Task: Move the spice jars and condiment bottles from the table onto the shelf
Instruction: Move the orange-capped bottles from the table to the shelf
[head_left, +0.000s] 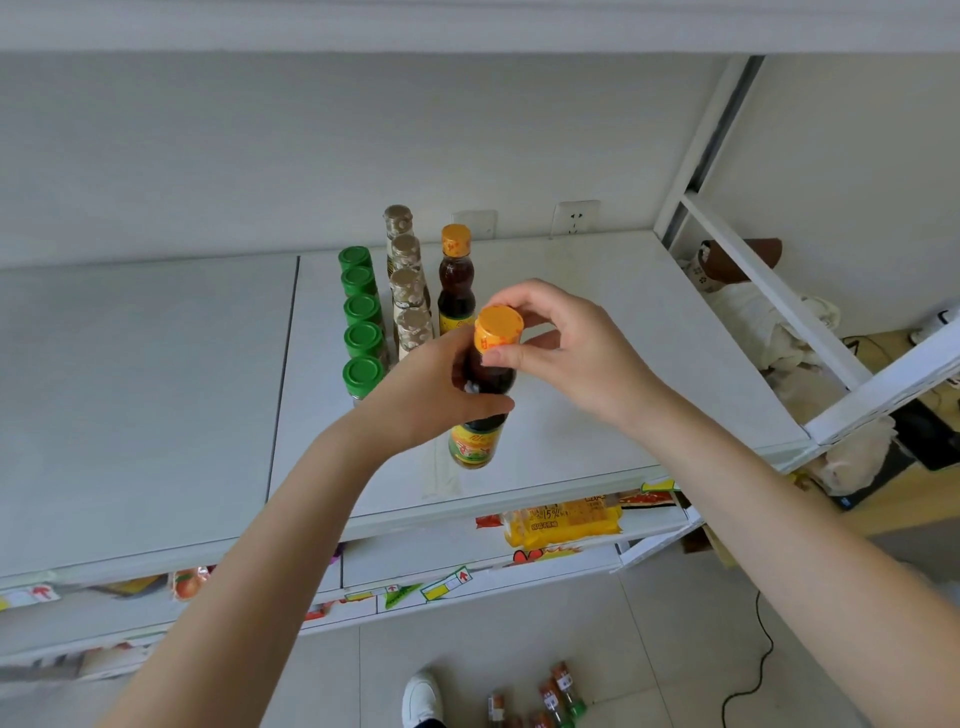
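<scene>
A dark sauce bottle (480, 441) with an orange cap stands on the white shelf (623, 364), near its front. My left hand (431, 395) grips the bottle's body. My right hand (561, 343) pinches the orange cap from the right. Behind it stands a second orange-capped dark bottle (456, 280). To its left runs a row of beige-capped bottles (408, 291), and further left a row of green-lidded jars (361, 322).
A lower shelf (467, 561) holds yellow snack packs (563, 522). Several small bottles (550, 699) and a white shoe (422, 696) are on the tiled floor below. The white shelf frame (779, 291) rises at the right. A wall socket (575, 218) sits behind.
</scene>
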